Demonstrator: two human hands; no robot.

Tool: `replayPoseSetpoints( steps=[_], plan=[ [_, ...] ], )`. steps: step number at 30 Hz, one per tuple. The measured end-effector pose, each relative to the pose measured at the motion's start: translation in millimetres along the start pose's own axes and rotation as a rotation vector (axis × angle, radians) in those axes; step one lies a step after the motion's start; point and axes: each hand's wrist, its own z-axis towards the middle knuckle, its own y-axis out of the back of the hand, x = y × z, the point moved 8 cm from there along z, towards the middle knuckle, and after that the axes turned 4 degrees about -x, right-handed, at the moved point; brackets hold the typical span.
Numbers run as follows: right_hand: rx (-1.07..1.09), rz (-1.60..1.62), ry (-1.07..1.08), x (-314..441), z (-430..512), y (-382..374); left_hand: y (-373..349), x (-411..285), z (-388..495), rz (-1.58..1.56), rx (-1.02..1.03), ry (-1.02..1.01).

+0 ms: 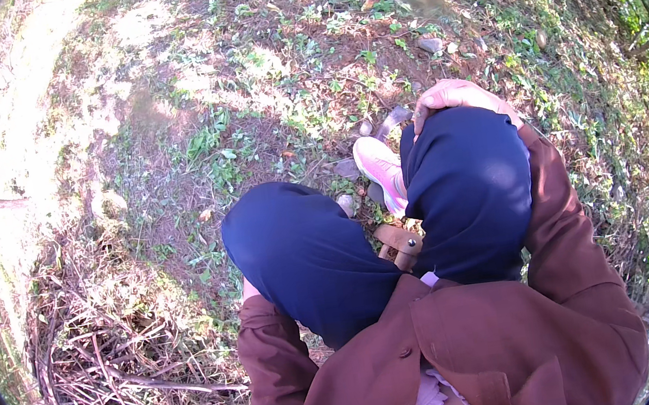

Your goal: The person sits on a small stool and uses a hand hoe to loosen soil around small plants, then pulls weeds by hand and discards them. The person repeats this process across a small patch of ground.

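Observation:
My right hand (461,95) rests over the top of my right knee (469,183), its fingers curving down the inner side. No object shows in it. Just left of these fingers, a flat grey piece (394,121) lies on the ground; whether it is a blade or a stone I cannot tell. My left hand is hidden behind my left knee (299,242), with only a sliver of skin showing at the cuff of the left sleeve (272,344). Between my legs are a pink shoe (380,167) and a tan piece with a round metal fastener (398,240), partly covered by my trousers.
Low weeds and dry litter cover the ground (171,161). A heap of dry sticks (125,370) lies at the lower left. Small stones (430,44) sit ahead of my right knee, and another stone (346,204) is between my legs. Leafy branches (644,19) edge the right.

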Motion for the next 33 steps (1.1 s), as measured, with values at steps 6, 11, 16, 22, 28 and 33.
replayPoseSetpoints(
  steps=[6, 11, 16, 22, 28, 33],
  plan=[
    [-0.185, 0.562, -0.177, -53.2, 39.4, 48.6, 12.6, -5.5, 2.5, -0.021, -0.023, 0.056],
    [-0.569, 0.05, -0.241, -143.8, 43.8, 124.3, 13.7, -5.2, -4.4, -0.051, -0.079, 0.081],
    [-0.716, -0.926, -0.413, -242.4, 47.3, 161.8, 26.3, -13.3, -22.7, -0.03, -0.278, 0.122],
    [-0.556, -1.316, -0.499, -289.7, 54.7, 169.3, 61.7, -93.4, -56.1, 0.336, -0.591, 0.042],
    [-0.598, -1.297, -0.44, -259.4, 49.7, 212.5, 23.7, -235.2, -47.6, 0.614, -0.672, -0.164],
    [-0.855, -1.195, -0.495, -190.1, 50.0, 304.3, -76.2, -300.8, 1.0, 0.851, -0.459, -0.264]
  ],
)
